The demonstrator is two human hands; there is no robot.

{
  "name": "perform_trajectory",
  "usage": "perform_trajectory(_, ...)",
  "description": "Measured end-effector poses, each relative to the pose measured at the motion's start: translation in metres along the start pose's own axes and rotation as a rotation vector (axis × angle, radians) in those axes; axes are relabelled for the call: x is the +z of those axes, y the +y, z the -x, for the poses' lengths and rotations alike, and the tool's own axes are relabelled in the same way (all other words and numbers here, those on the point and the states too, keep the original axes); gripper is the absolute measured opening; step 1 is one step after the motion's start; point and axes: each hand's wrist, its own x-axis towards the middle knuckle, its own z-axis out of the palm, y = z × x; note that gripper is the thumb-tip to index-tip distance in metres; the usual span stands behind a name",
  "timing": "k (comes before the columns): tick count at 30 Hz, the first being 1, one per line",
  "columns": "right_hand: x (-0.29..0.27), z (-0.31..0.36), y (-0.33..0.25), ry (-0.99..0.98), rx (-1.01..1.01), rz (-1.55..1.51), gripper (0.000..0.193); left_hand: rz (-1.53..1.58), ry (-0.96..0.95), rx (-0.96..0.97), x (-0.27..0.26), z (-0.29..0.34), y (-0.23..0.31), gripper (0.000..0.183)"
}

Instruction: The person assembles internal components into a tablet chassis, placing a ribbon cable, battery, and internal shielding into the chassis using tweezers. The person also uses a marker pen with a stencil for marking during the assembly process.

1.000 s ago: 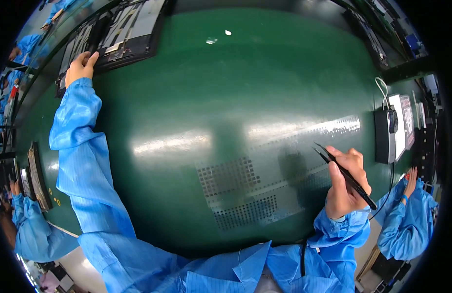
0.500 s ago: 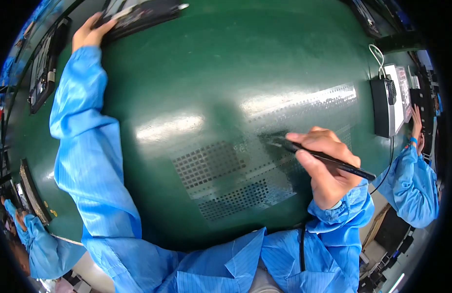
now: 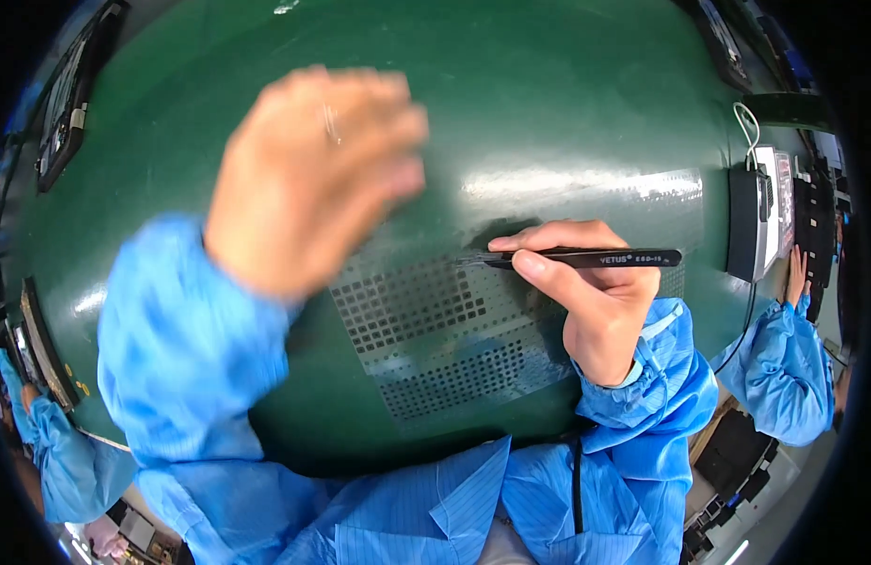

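Observation:
My right hand (image 3: 600,297) is closed round black tweezers (image 3: 586,258), the thumb and forefinger near the tip end. The tweezer tips reach the upper right part of a grid of small dark square pads on a clear sheet (image 3: 412,306). A second clear sheet with smaller dark pads (image 3: 454,381) lies just nearer to me. My left hand (image 3: 313,179) is over the table left of centre, smeared by motion. Its fingers look loosely stretched, and I see nothing in them. Beyond my right hand another clear sheet (image 3: 633,202) shines with glare.
The green table (image 3: 511,85) spreads under everything. A black framed device (image 3: 73,99) stands at the far left, another (image 3: 723,42) at the far right. A black and white box (image 3: 751,221) with cables sits on the right. Co-workers in blue sleeves (image 3: 779,367) are at both sides.
My left hand has let go of the dark device at the far left and come back toward the sheets; that device is no longer visible. The tweezers have moved left to the pad grid.

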Motion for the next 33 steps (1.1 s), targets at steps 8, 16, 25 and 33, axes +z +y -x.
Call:
perform_trajectory(8,-0.004,0.000,-0.001,-0.052,-0.065,0.115,0.011,-0.067,-0.150,-0.077,0.018,0.045,0.068,0.047)
perform_trajectory(16,0.000,0.004,0.000,-0.043,-0.053,0.095,0.010,-0.079,-0.157,-0.117,0.016,0.049,0.074,0.048)
perform_trajectory(25,0.003,0.003,0.002,0.011,0.028,0.017,0.010,-0.095,-0.160,-0.117,0.017,0.050,0.072,0.048)
perform_trajectory(33,-0.003,-0.036,-0.024,0.034,-0.004,-0.213,0.008,-0.058,-0.191,-0.090,0.009,0.045,0.061,0.047)
